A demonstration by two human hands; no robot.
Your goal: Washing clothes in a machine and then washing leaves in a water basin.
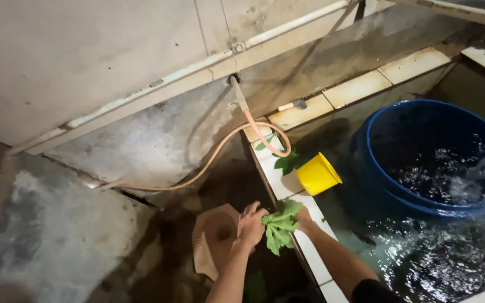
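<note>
While both hands meet over the tiled ledge, these points are noted.

Leaves: a bunch of green leaves (279,228) is held between the two hands, above the ledge's (310,247) near stretch.
Left hand: the left hand (251,225) is pressed to the bunch's left side, fingers partly spread over it; a loose clasp, not a fist.
Right hand: the right hand (304,220) is closed on the bunch from the right and behind; its fingers are mostly hidden by foliage.
Handling: the leaves are judged light, soft and limp, likely wet and a little slippery; they would bruise or tear if squeezed hard.
Hold: the stems, gathered where the right hand sits, are judged the best place to be gripped, with the blades only supported.
Look: broad, lobed blades, bright green with paler veins, are seen drooping toward the person below the hands; no stalk end is visible.
Beyond the hands: a yellow cup (317,174) lies tipped on the ledge, with more leaves (287,161) just past it.
Right of the hands: water (444,252) fills the tank (411,64), and a blue tub (422,157) stands in it, well apart.
Left of the hands: a squat pan (214,238) is set in the floor, just beside the left wrist.
Above: a hose (209,160) runs down from a wall pipe (197,67).
</note>
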